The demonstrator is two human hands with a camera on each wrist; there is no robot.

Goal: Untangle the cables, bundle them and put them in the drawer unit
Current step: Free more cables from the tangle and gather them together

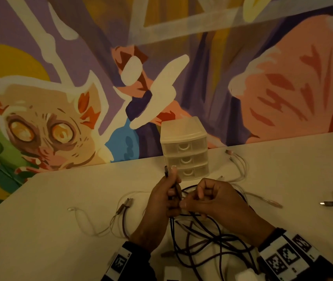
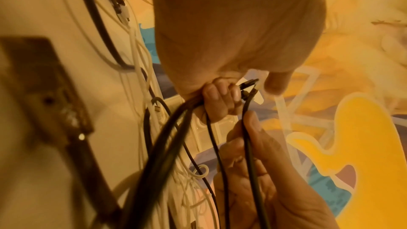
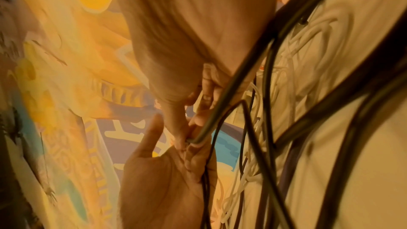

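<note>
Dark cables (image 1: 208,236) are seen tangled at the counter's (image 1: 60,199) near edge, just below two hands. A black cable end (image 1: 166,171) is gripped upright by the left hand (image 1: 161,201), its plug showing only in the left wrist view (image 2: 249,83). A strand is pinched by the curled fingers of the right hand (image 1: 212,197), a detail made plain in the right wrist view (image 3: 198,138). White cables (image 1: 92,220) are spread toward the left edge. Behind the hands, the drawer unit (image 1: 184,147) is seen with all three drawers shut, near the far edge.
</note>
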